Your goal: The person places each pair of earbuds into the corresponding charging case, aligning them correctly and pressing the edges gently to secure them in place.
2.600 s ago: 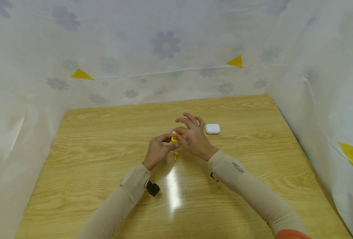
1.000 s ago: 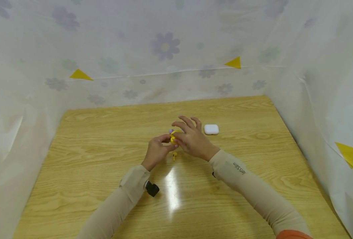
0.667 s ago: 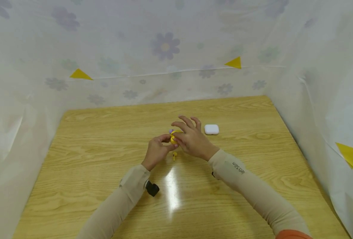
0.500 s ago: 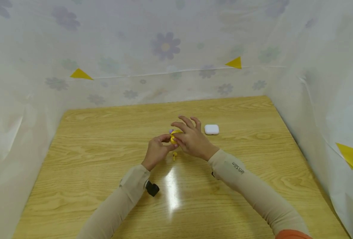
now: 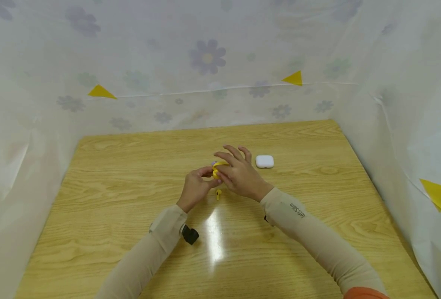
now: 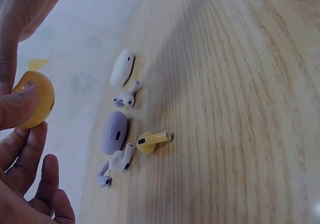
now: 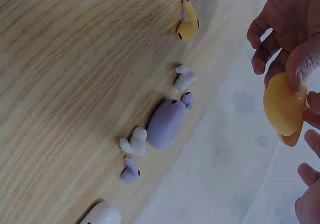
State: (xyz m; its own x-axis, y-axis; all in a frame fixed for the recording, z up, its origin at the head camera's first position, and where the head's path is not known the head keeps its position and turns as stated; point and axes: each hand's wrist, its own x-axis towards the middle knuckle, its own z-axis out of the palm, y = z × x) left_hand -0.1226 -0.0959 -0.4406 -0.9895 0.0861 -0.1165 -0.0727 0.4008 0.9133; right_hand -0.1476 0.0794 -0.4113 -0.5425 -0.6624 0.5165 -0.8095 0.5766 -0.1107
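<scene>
Both hands meet over the middle of the table at a yellow earbud case (image 5: 215, 173), its lid raised in the head view. My left hand (image 5: 195, 189) grips the case between thumb and fingers. From the other side, the thumb and index finger of my right hand (image 5: 243, 174) pinch at the case between lid and base; its other fingers are spread upward. What lies between those fingertips is hidden. In the right wrist view the case (image 7: 285, 106) shows its rounded shell. One yellow earbud (image 5: 218, 194) lies on the table below the hands.
A purple earbud case (image 7: 167, 124) lies behind the hands, with purple earbuds (image 7: 131, 171) and white earbuds (image 7: 135, 143) around it. A white earbud case (image 5: 264, 161) sits to the right. Pale flowered sheeting (image 5: 205, 104) stands around the wooden table (image 5: 131, 166).
Since the first frame, the yellow case has turned more edge-on, with a wider gap between lid and base. The right fingertips have shifted slightly on it. The loose earbud has stayed put.
</scene>
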